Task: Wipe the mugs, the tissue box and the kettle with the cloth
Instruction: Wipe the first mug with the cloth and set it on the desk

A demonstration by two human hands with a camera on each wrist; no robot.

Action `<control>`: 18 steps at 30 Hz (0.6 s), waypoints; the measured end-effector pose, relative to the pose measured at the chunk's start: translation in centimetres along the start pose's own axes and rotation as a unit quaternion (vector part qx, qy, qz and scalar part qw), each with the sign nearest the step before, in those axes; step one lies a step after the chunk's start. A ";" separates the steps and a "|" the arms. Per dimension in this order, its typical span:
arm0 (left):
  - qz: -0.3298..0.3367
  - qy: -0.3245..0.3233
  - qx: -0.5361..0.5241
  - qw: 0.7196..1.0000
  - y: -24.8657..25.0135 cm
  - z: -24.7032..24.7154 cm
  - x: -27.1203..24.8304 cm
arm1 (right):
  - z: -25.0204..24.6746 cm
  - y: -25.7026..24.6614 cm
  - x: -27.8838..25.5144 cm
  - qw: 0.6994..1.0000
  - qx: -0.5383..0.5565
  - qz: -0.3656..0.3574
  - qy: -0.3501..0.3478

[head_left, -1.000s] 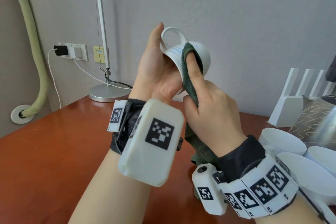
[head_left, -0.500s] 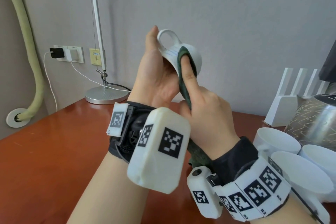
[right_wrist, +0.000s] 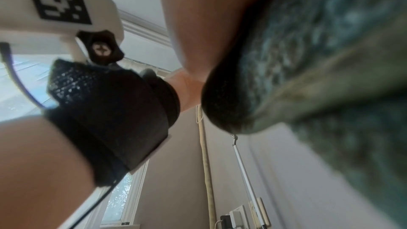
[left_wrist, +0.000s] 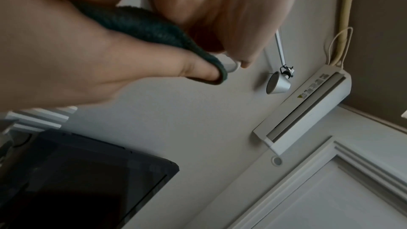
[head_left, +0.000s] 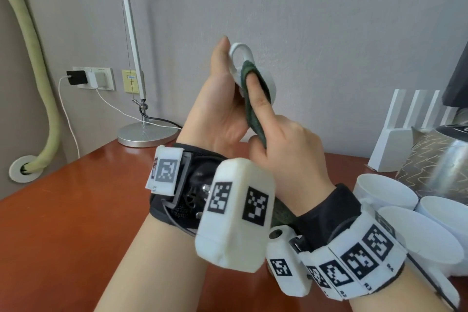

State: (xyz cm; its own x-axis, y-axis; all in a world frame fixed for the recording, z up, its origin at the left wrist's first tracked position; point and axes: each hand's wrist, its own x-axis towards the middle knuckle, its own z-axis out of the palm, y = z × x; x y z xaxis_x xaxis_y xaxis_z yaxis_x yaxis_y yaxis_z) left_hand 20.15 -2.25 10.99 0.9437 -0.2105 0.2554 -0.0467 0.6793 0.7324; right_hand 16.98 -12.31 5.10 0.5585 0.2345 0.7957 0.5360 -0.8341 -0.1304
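Note:
My left hand [head_left: 220, 106] holds a white mug [head_left: 241, 54] up above the table, handle at the top, thumb beside the handle. My right hand [head_left: 286, 144] grips a dark green cloth [head_left: 254, 114] and its forefinger presses the cloth against the mug's side. The cloth's tail hangs down between my wrists. In the left wrist view the cloth [left_wrist: 149, 27] wraps the fingertip over the mug's white edge [left_wrist: 230, 64]. The right wrist view is filled by the cloth [right_wrist: 319, 58]. Three more white mugs [head_left: 385, 195] stand at the right before the patterned metal kettle [head_left: 440, 157]. No tissue box shows.
The red-brown table [head_left: 63, 223] lies below my arms. A desk lamp base [head_left: 147, 134] stands at the back left by a wall socket with a charger [head_left: 83, 78]. A white router [head_left: 405, 129] stands behind the kettle. A dark monitor edge [head_left: 458, 78] shows at the far right.
The mug has turned in my left hand so its handle now faces me more and its body shows less. My right forefinger with the cloth has slid along the mug's side.

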 end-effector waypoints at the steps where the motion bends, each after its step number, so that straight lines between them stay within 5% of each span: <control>1: 0.001 0.017 0.015 1.000 -0.2 -0.1 0.3 | -0.2 0.2 0.1 1.000 -0.003 0.005 0.000; 18: 0.000 -0.016 -0.019 1.000 0.3 0.1 0.0 | 0.2 0.7 0.1 1.000 -0.005 0.030 -0.002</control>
State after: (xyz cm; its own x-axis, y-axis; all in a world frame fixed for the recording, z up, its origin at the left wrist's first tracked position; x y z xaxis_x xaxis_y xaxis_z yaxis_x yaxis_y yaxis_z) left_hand 20.15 -2.09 11.29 0.9330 -0.2322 0.2750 -0.0333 0.7051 0.7083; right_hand 17.56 -12.81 4.92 0.5926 0.1863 0.7837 0.4950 -0.8517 -0.1718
